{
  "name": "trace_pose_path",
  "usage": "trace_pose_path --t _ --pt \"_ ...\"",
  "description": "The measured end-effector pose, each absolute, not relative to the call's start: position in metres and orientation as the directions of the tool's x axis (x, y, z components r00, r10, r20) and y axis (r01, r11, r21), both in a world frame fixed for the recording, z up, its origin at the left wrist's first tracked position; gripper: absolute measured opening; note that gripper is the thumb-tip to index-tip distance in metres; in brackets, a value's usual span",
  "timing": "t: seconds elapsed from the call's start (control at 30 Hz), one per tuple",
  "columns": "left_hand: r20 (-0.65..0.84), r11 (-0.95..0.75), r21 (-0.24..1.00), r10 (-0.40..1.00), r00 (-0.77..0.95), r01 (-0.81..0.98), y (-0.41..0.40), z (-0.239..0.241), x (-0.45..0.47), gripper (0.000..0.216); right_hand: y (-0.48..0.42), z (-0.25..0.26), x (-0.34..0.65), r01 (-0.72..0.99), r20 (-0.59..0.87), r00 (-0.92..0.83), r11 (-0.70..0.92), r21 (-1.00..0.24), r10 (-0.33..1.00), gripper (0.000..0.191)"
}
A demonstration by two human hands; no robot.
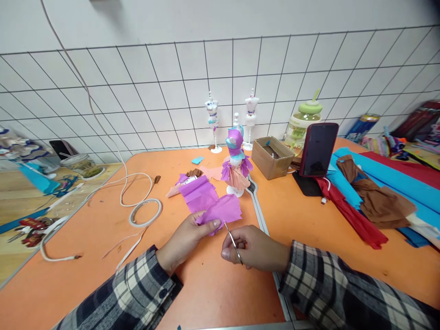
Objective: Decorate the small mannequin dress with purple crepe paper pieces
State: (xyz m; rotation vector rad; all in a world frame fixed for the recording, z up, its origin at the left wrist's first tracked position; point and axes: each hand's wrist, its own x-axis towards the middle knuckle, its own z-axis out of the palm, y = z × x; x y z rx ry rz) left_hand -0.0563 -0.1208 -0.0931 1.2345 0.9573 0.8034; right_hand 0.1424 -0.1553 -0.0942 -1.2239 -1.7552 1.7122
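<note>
Between its thumb and fingers my left hand (pixel 190 236) pinches a piece of purple crepe paper (pixel 225 208) with a jagged edge. My right hand (pixel 252 247) is closed around small metal scissors (pixel 233 243), whose tips touch or nearly touch the paper's lower edge. The finger loops are mostly hidden by the hand. Behind the held piece lies a larger purple paper strip (pixel 197 192) on the table. A small dress-form mannequin (pixel 236 158) stands just beyond, wrapped in purple and blue paper with a peach skirt.
Two white mannequins (pixel 213 121) stand by the tiled wall. A cardboard box (pixel 271 158), a phone on a stand (pixel 319 149) and a green-lidded bottle (pixel 304 123) are at the back right. Coloured paper rolls (pixel 381 197) lie right; a tape roll (pixel 145 212) and white cable (pixel 122 195) lie left.
</note>
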Motion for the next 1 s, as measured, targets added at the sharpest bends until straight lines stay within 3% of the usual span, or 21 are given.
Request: trace_pose_path --t 1.0 --pt "-0.197 0.241 0.965 0.927 0.319 -0.104 -0.1268 -0.0899 -0.049 0.03 -0.1534 -0.1039 0.1389 0.271 -0.232 -0.494 -0.105 -0.957 0.838 0.031"
